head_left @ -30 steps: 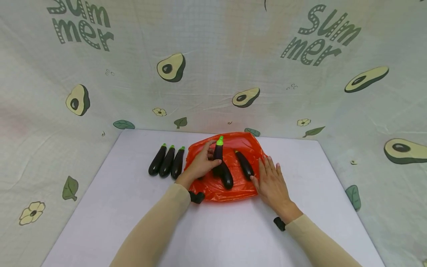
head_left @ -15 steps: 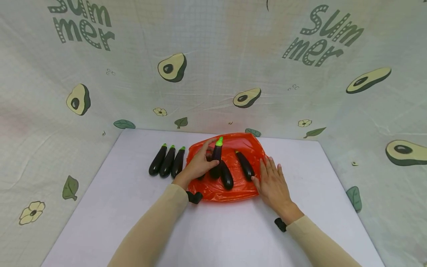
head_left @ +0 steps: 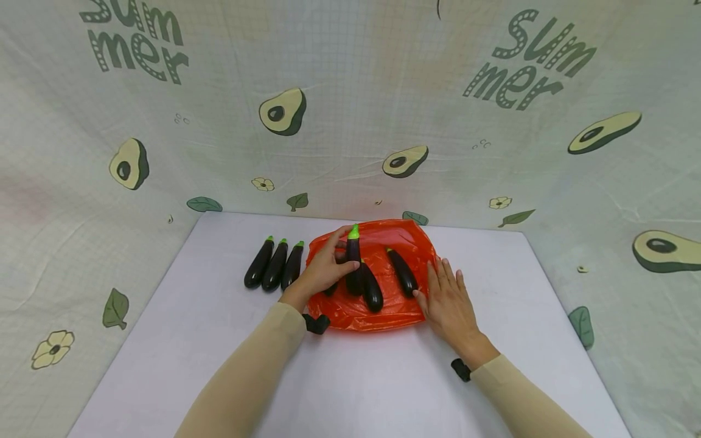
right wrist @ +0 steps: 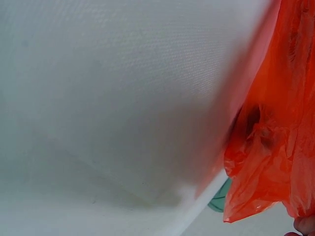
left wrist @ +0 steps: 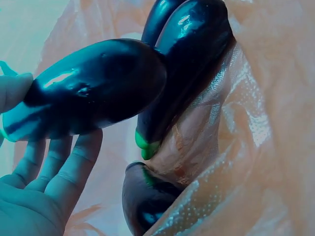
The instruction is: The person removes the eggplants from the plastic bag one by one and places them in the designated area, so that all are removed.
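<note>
My left hand (head_left: pixel 323 267) pinches an eggplant (head_left: pixel 353 261) between thumb and fingers, its bright green stem end pointing up and away. Beneath it spreads a red plastic bag (head_left: pixel 391 313). On the red film lie another eggplant (head_left: pixel 373 292) close to the held one and a separate eggplant (head_left: pixel 402 272) to the right; part of one more shows under my left hand. The left wrist view shows the held eggplant (left wrist: pixel 93 88) tilted, with other eggplants beyond it. My right hand (head_left: pixel 449 304) rests on the bag's right edge, fingers straight. Most of it is outside the right wrist view.
Three eggplants (head_left: pixel 274 266) lie side by side on the white table (head_left: pixel 372 389), left of the bag. Behind the table hangs a pale cloth (head_left: pixel 339 188) printed with avocados, leaves and lettering.
My left hand has shifted slightly left with the eggplant, which now stands a little left of the one lying beside it. My right hand stays on the bag's edge.
</note>
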Tool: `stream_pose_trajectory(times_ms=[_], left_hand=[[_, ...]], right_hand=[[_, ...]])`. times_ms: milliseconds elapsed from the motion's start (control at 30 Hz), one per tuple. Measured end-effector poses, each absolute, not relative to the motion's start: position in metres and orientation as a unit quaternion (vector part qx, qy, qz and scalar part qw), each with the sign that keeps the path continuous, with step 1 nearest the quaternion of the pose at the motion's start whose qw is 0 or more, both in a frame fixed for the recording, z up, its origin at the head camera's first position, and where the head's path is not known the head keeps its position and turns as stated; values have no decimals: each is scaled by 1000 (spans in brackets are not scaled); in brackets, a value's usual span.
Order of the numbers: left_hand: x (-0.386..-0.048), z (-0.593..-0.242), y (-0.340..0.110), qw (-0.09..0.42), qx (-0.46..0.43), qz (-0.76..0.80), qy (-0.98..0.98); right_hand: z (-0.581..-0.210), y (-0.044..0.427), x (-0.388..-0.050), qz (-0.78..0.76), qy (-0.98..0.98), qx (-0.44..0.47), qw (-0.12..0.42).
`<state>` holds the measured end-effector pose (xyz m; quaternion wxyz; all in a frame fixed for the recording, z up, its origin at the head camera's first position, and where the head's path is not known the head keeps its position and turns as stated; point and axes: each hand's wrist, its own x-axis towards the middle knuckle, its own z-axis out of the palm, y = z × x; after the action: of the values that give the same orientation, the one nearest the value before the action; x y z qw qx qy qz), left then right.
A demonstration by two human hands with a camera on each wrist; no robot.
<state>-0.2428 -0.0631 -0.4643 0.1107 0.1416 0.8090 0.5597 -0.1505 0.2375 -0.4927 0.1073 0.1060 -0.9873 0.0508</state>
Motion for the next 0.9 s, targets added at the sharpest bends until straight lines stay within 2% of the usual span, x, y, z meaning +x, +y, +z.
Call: stream_pose_trajectory(times_ms=[233, 667, 900], left_hand=[[-241, -463, -65, 91, 132, 554, 817], [-239, -451, -75, 99, 129, 558, 814], [-236, -444, -81, 87, 138, 562, 811]], right_hand=[[-493, 238, -150, 53, -987, 106, 108], [-494, 238, -150, 54, -987, 105, 104], [-494, 238, -152, 53, -988, 106, 102]])
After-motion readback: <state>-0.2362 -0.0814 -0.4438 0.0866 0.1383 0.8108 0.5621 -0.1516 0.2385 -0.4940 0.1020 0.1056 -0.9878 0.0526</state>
